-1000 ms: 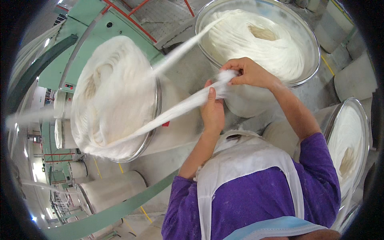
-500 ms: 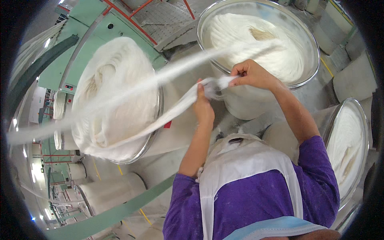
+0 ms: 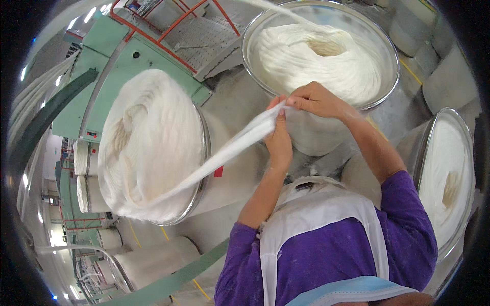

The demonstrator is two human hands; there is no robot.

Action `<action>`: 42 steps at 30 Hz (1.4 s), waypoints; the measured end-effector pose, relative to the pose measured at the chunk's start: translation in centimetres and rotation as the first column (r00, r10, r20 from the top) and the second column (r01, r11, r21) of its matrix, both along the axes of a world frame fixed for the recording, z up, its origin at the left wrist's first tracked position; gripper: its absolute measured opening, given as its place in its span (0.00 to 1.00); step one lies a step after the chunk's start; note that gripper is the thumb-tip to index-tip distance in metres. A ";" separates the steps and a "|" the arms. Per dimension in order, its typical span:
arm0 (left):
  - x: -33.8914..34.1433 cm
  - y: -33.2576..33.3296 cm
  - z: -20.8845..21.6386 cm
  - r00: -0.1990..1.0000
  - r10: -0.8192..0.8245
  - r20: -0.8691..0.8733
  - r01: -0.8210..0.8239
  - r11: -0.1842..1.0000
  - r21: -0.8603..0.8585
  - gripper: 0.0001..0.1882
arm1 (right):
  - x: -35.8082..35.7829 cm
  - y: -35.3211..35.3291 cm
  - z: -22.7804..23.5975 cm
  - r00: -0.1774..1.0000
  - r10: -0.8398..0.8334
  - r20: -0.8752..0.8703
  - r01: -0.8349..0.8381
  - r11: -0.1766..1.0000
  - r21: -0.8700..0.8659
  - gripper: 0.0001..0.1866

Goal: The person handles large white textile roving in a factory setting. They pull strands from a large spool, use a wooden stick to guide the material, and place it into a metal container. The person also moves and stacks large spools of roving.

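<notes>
A thick white fibre sliver [image 3: 232, 146] runs taut from the coil in the left can up to my hands. My left hand [image 3: 279, 140] is closed on its upper end, thumb along the strand. Right beside it, my right hand [image 3: 317, 99] pinches the tip of the same sliver, and the fingers of both hands meet there. Fingertips partly hide the very end. The left can's big fluffy coil [image 3: 153, 148] bulges over its metal rim [image 3: 205, 153]. Just beyond my hands stands a round can [image 3: 248, 56] holding a coiled white sliver [image 3: 326, 66].
Another sliver-filled can [image 3: 449, 183] stands at the right. Pale green machine panels [image 3: 120, 76] and a red railing [image 3: 173, 23] lie at the far left. A green bar [image 3: 178, 278] crosses the lower left, near a lying-looking can [image 3: 158, 260]. More cans [image 3: 451, 81] stand at far right.
My hands have come together, closing the frayed stretch of sliver between them. The loose strand that crossed above my arms now runs from the far can toward the top edge.
</notes>
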State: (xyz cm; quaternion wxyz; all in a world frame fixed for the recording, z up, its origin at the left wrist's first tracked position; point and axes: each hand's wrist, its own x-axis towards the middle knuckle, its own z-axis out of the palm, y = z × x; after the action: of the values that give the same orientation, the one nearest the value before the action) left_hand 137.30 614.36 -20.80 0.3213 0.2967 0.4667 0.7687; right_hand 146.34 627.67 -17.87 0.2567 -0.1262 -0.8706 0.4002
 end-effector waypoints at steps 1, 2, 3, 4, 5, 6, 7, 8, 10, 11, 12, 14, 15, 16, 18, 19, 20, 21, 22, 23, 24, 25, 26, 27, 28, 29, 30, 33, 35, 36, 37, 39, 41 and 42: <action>-0.2 0.2 -0.1 1.000 0.020 0.003 -0.020 1.000 -0.016 0.22 | 0.4 -0.4 -0.1 0.994 -0.080 -0.070 0.086 0.992 0.094 0.16; -0.4 0.4 -0.3 0.999 0.036 0.005 -0.036 0.999 -0.033 0.21 | 1.1 -1.1 -0.5 0.970 -0.147 -0.191 0.151 0.989 0.005 0.16; -0.8 0.5 -0.5 1.000 0.001 0.003 -0.001 1.000 -0.003 0.21 | 2.2 -2.1 -1.1 0.931 -0.222 -0.291 0.205 0.975 -0.090 0.16; -1.3 0.7 -0.8 0.999 -0.035 0.004 0.035 0.999 0.029 0.21 | 3.5 -3.3 -1.7 0.884 -0.304 -0.355 0.246 0.949 -0.200 0.16; -1.6 0.7 -1.1 0.997 -0.074 0.006 0.073 0.995 0.062 0.21 | 4.9 -4.6 -2.7 0.888 -0.315 -0.335 0.254 0.943 -0.214 0.19; -1.7 0.7 -1.4 0.997 -0.081 -0.006 0.081 0.997 0.017 0.21 | 6.2 -5.6 -3.8 0.936 -0.241 -0.256 0.195 0.962 -0.192 0.17; -1.7 0.6 -1.7 0.995 -0.097 -0.023 0.096 0.995 -0.023 0.20 | 7.3 -6.8 -5.2 0.971 -0.187 -0.149 0.160 0.971 -0.179 0.16; -1.8 0.6 -1.9 0.993 -0.115 -0.040 0.112 0.992 -0.060 0.20 | 7.8 -8.6 -7.0 0.986 -0.165 -0.019 0.155 0.952 -0.264 0.17; -1.9 0.8 -2.2 0.975 -0.088 -0.202 0.065 0.991 -0.119 0.19 | 9.6 -12.5 -10.5 0.940 -0.040 0.338 0.162 0.927 -0.339 0.20; -2.0 0.9 -2.2 0.986 -0.135 -0.102 0.130 0.990 -0.047 0.19 | 10.1 -14.2 -12.4 0.875 0.048 0.481 0.104 0.953 -0.285 0.22; -2.2 1.1 -2.2 0.982 -0.188 -0.009 0.188 0.982 0.025 0.19 | 10.9 -16.4 -14.0 0.835 0.159 0.526 0.151 0.854 -0.498 0.23; -2.5 1.1 -2.2 0.973 -0.212 -0.089 0.213 0.977 -0.001 0.20 | 14.1 -21.1 -16.3 0.942 -0.069 0.328 0.294 0.636 -0.713 0.21; -2.8 1.1 -2.2 0.979 -0.161 0.129 0.187 0.956 -0.225 0.19 | 15.9 -22.6 -17.2 0.956 -0.133 0.260 0.284 0.630 -0.723 0.19; -2.8 1.2 -2.2 0.970 -0.208 0.124 0.221 0.970 -0.099 0.19 | 17.6 -23.8 -17.9 0.939 -0.169 0.300 0.338 0.623 -0.706 0.19; -2.9 1.4 -2.3 0.956 -0.273 0.110 0.255 0.955 0.151 0.19 | 19.9 -26.2 -18.6 0.920 -0.223 0.323 0.391 0.579 -0.716 0.19; -2.9 1.4 -2.4 0.953 -0.292 0.081 0.275 0.946 0.172 0.19 | 21.1 -27.6 -18.2 0.917 -0.248 0.312 0.398 0.543 -0.739 0.19; -2.9 1.4 -2.5 0.950 -0.294 0.103 0.277 0.949 0.152 0.19 | 21.9 -28.7 -17.6 0.902 -0.262 0.343 0.430 0.495 -0.755 0.18; -2.8 1.4 -2.6 0.948 -0.296 0.116 0.279 0.950 0.143 0.18 | 22.3 -29.2 -16.9 0.901 -0.267 0.343 0.434 0.587 -0.684 0.18; -2.8 1.4 -2.7 0.943 -0.312 0.113 0.293 0.943 0.158 0.18 | 22.6 -29.3 -16.0 0.886 -0.266 0.380 0.454 0.662 -0.596 0.18; -2.8 1.3 -2.8 0.949 -0.298 0.101 0.287 0.952 0.106 0.17 | 22.5 -29.1 -15.0 0.880 -0.276 0.386 0.444 0.766 -0.464 0.19; -2.8 1.3 -2.7 0.951 -0.301 0.072 0.295 0.952 0.082 0.17 | 22.0 -28.4 -14.1 0.878 -0.248 0.409 0.429 0.787 -0.445 0.18; -2.9 1.1 -2.7 0.949 -0.316 0.024 0.310 0.941 0.136 0.16 | 21.3 -27.5 -13.1 0.885 -0.223 0.409 0.388 0.838 -0.383 0.18; -3.0 1.1 -2.7 0.952 -0.306 0.021 0.305 0.951 0.047 0.15 | 20.8 -26.5 -11.9 0.865 -0.205 0.458 0.366 0.882 -0.298 0.18; -3.0 1.1 -2.7 0.951 -0.308 -0.003 0.308 0.951 0.035 0.14 | 20.3 -25.9 -10.7 0.907 -0.166 0.386 0.346 0.816 -0.463 0.16; -3.1 1.0 -2.7 0.951 -0.309 -0.027 0.310 0.951 0.022 0.14 | 19.4 -24.7 -9.6 0.889 -0.156 0.431 0.367 0.805 -0.466 0.15; -3.1 1.0 -2.7 0.940 -0.330 -0.089 0.335 0.942 0.036 0.13 | 18.5 -23.5 -8.4 0.882 -0.153 0.446 0.367 0.816 -0.446 0.15; -3.1 1.0 -2.7 0.927 -0.346 -0.148 0.356 0.933 0.047 0.13 | 17.6 -22.4 -7.1 0.878 -0.148 0.455 0.360 0.832 -0.422 0.15; -3.1 1.2 -2.7 0.899 -0.366 -0.241 0.387 0.921 0.044 0.12 | 14.6 -18.6 -2.3 0.935 -0.320 0.155 0.345 0.713 -0.610 0.16; -3.2 1.3 -2.6 0.881 -0.383 -0.278 0.403 0.915 0.015 0.12 | 13.7 -15.8 1.8 0.950 -0.299 0.091 0.303 0.814 -0.495 0.18; -3.4 1.5 -2.5 0.869 -0.386 -0.309 0.412 0.911 0.022 0.12 | 12.8 -14.3 3.8 0.959 -0.273 0.080 0.282 0.873 -0.398 0.18; -3.5 1.6 -2.3 0.869 -0.393 -0.300 0.422 0.906 0.035 0.12 | 11.4 -12.9 5.4 0.974 -0.223 -0.026 0.203 0.923 -0.327 0.19; -4.0 1.6 -1.8 0.855 -0.401 -0.329 0.442 0.895 0.060 0.13 | 8.6 -10.1 8.4 0.991 -0.119 -0.064 0.108 0.982 -0.153 0.20; -4.5 1.6 -1.4 0.854 -0.392 -0.343 0.419 0.908 0.004 0.12 | 5.2 -7.9 10.4 1.000 -0.016 0.020 0.016 1.000 -0.012 0.19; -4.6 1.5 -1.4 0.854 -0.371 -0.364 0.413 0.910 0.042 0.12 | 3.5 -7.2 11.0 0.998 0.026 0.061 -0.028 0.999 0.029 0.18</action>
State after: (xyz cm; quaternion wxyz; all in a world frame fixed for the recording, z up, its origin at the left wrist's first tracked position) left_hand 132.75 615.83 -22.16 0.3653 0.5354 0.3994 0.6483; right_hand 149.87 620.49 -6.87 0.2264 -0.1229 -0.8854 0.3868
